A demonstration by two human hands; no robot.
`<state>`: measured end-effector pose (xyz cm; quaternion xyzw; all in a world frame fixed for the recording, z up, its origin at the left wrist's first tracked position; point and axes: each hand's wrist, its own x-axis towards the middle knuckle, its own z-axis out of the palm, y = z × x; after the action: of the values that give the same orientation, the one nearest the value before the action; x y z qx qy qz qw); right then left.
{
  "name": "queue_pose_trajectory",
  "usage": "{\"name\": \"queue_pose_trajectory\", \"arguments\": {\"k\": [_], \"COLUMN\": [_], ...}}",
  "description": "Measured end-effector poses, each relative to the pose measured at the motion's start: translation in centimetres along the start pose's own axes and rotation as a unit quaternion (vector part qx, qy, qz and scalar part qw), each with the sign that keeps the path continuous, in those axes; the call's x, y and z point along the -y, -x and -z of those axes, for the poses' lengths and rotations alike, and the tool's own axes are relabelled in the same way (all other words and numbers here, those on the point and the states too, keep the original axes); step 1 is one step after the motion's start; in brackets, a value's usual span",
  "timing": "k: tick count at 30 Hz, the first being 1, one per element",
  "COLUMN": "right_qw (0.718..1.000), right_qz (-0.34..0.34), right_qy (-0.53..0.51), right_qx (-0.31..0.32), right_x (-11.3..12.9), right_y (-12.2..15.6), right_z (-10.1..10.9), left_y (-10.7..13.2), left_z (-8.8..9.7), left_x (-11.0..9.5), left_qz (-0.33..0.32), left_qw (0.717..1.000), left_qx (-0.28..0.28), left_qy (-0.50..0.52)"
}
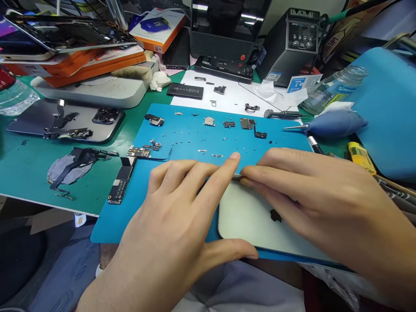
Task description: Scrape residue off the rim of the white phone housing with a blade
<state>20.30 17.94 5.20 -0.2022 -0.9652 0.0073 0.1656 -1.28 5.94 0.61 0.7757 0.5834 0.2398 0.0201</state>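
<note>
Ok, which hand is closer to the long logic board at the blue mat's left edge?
Left. The left hand rests on the white phone back just right of the logic board; the right hand sits farther right, beyond the left one.

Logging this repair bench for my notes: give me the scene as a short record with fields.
left hand: grips pale phone shell, thumb near edge, forefinger far edge
right hand: rests on the shell, fingertips at its far edge
surface: blue mat
on mat: small screws and brackets
mat's left edge: logic board
right of mat: blue dust blower
</note>
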Motion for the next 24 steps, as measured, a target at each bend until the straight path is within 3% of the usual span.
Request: {"name": "queue_pose_trajectory", "arguments": {"k": [4,10,24], "right_qw": [0.990,0.973,0.976], "right_qz": [-0.028,-0.078,-0.078], "right_qy": [-0.132,-0.211,-0.189], "right_qx": [0.034,0.053,0.069], "right_x": [-1.1,-1.7,-1.8], "right_y": [-0.8,-1.7,-1.5], "right_z": [0.0,0.0,0.0], "left_y": [-0.1,-0.1,0.1], "left_z": [0.0,0.0,0.2], "left_x": [-0.1,0.0,0.0], "left_qz": [0.001,-0.006,-0.006], "left_qw": [1.000,1.000,1.000], "left_qx": [-0.002,-0.003,0.001], "left_qy": [-0.005,-0.004,-0.007]}}
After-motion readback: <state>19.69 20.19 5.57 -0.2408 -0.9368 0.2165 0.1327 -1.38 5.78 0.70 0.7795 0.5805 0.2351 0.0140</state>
